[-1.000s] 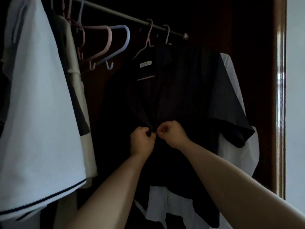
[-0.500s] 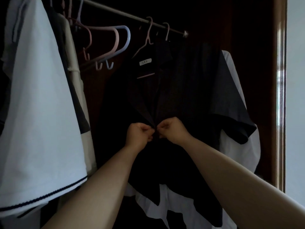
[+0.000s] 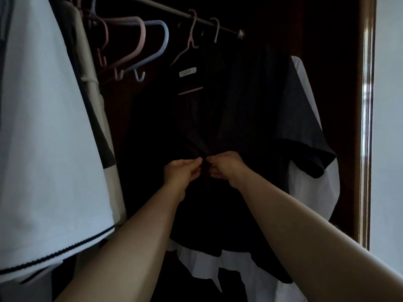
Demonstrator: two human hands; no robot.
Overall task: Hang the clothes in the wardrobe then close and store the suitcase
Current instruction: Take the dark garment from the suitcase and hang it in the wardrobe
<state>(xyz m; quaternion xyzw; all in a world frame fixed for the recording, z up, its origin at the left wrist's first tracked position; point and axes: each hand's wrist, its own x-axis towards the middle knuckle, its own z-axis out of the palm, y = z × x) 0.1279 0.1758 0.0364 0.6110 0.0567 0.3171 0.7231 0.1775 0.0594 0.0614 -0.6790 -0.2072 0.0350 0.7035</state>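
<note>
Head view gives me both hands close together at the front of a dark shirt (image 3: 250, 118). My left hand (image 3: 182, 174) has its fingers curled in, thumb and fingertips pinching the shirt's front edge. My right hand (image 3: 226, 168) does the same from the other side, fingers curled and nipping the opposite edge. The two sets of fingertips nearly meet, with a small fold of dark cloth between them. It is too dark there for me to tell whether a button or fastening sits under the fingers.

The dark shirt hangs inside the wardrobe on a pink hanger (image 3: 189, 43), whose hook sits over the metal rail (image 3: 174, 12). A small white label (image 3: 187, 72) shows at the collar. A second pink hook (image 3: 216, 29) rests on the rail just beside the first. One short sleeve of the shirt spreads out toward the wardrobe frame (image 3: 367, 127). Behind the shirt, a white garment (image 3: 314, 188) shows past that sleeve and below the hem.

Along the rail toward my left, empty pink hangers (image 3: 139, 40) and a pale blue hanger (image 3: 163, 42) hang tilted together. Beyond them, a large white top (image 3: 43, 127) with a dark trim line near its hem fills the edge of my view. A pale wall (image 3: 388, 149) lies past the brown frame.
</note>
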